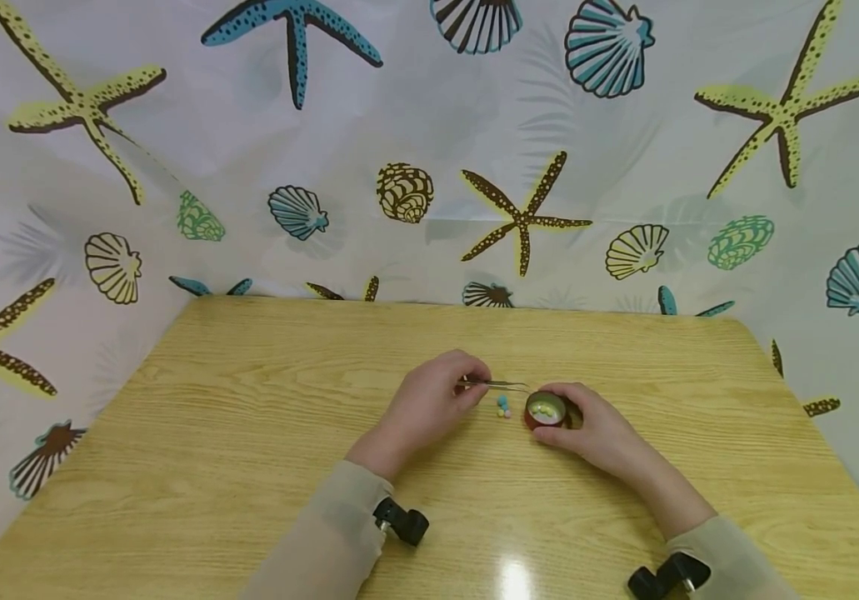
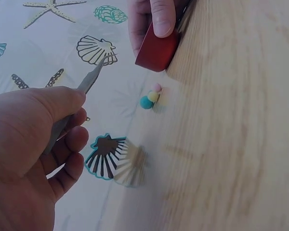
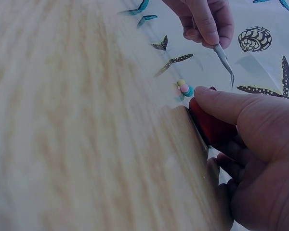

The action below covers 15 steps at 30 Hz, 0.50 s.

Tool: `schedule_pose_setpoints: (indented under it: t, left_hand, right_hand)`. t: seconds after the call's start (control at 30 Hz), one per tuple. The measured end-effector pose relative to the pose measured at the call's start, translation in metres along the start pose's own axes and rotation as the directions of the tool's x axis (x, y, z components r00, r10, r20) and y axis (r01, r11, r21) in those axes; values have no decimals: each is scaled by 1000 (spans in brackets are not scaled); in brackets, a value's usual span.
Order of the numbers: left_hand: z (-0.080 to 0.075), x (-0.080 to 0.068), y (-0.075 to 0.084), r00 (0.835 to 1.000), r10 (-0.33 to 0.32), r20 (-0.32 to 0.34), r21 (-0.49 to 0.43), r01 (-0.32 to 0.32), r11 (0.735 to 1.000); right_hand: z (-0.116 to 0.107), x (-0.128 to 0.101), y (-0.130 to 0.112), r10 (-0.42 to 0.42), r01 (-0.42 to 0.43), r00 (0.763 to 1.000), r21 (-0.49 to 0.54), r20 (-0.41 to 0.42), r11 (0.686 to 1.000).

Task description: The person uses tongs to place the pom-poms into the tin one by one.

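Observation:
Pinched between the thumb and fingers of my left hand [image 1: 432, 400] is a pair of metal tweezers [image 1: 506, 385] with bent, slender tips. The tips point right, close by the rim of a small round red tin [image 1: 530, 419]. My right hand [image 1: 592, 425] grips that tin from the right, thumb in front and fingers behind. Inside the open tin lie some small yellowish pieces [image 1: 546, 410]. Between the two hands sits a little cluster of small balls: a blue ball [image 2: 146, 102], a yellow ball [image 2: 153, 96] and a pink ball [image 2: 157, 87]. Nothing shows between the tweezer tips in the left wrist view.
The wood-grain table [image 1: 212, 433] spreads out around both hands. Behind it and at its sides hangs a white cloth [image 1: 369, 125] printed with starfish and shells. Black wrist mounts [image 1: 402, 522] sit on both sleeves.

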State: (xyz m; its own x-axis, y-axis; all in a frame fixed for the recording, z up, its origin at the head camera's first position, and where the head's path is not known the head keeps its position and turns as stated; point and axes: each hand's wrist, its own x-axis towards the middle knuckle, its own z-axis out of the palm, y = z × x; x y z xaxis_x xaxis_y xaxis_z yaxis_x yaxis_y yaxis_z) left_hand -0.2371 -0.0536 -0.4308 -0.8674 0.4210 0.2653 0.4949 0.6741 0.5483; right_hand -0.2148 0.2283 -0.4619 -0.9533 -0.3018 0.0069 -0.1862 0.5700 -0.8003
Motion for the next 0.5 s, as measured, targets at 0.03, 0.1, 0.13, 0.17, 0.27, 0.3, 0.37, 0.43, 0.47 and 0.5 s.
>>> schedule_pose_setpoints:
  t: [0.03,0.1,0.13,0.17,0.27,0.3,0.37,0.43,0.47,0.5]
  left_hand:
    - [-1,-1,-1,1000,-5,-2,-1,5,1000]
    - [-4,-2,-3,1000,-17,-5,1,17,1000]
    - [-5,-3,-4,1000,-23,-6,4,24,1000]
    - [-6,-4,-6,1000,-28,-10,5,28,1000]
    - [-9,-6,-11,999,-32,-21,8,32,999]
    - [-9,-7,-12,999,-32,-24,9,32,999]
    - [-10,-8,-15,999,-33,-25,12,33,999]
    - [-10,-8,-17,999,-33,-23,15,33,999]
    - [-10,-8,-18,999,-36,-21,16,36,999]
    - [-9,-8,-18,999,-36,-18,18,37,999]
  right_hand:
    - [0,0,0,2,-2,1000,-2,1,1000]
    - [0,0,0,2,-2,1000,-6,3,1000]
    - [0,0,0,2,-2,1000,-7,4,1000]
    - [0,0,0,1,-1,1000,-8,4,1000]
    - [0,0,0,-4,4,1000,-6,6,1000]
    - [0,0,1,-4,4,1000,-6,6,1000]
    - [-1,0,1,-4,4,1000,-6,7,1000]
    - [-1,0,1,-1,1,1000,-7,8,1000]
    - [-1,0,1,-2,2,1000,-7,8,1000]
    - [-1,0,1,-1,1,1000,-8,8,1000]
